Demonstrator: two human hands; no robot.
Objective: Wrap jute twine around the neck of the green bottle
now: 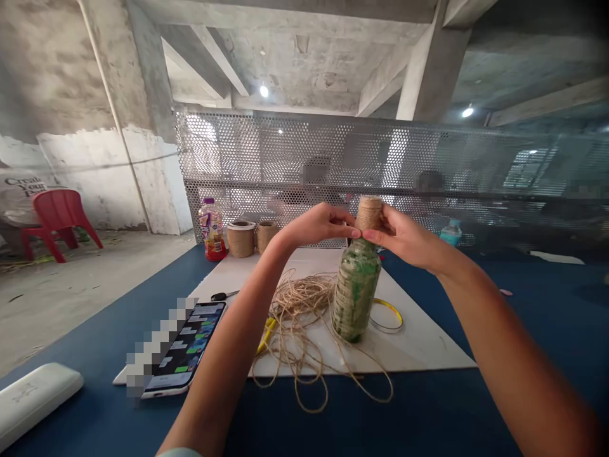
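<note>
A green glass bottle (358,289) stands upright, slightly tilted, on a white board (428,343). Twine (370,212) is wound closely round its neck, and the body carries pale bands. My right hand (404,238) grips the neck from the right, thumb at the base of the winding. From the left, my left hand (326,223) pinches at the same spot, fingertips together by the neck; the strand there is too small to make out clearly. A loose heap of twine (304,295) lies left of the bottle, with loops hanging over the board's front edge.
Left of the heap lie a phone (188,349) and a yellow-handled tool (266,335). A yellow ring (387,314) rests right of the bottle. Twine spools (241,240) and a drink bottle (212,231) stand behind, before a perforated metal screen (285,152). A white case (35,403) sits front left.
</note>
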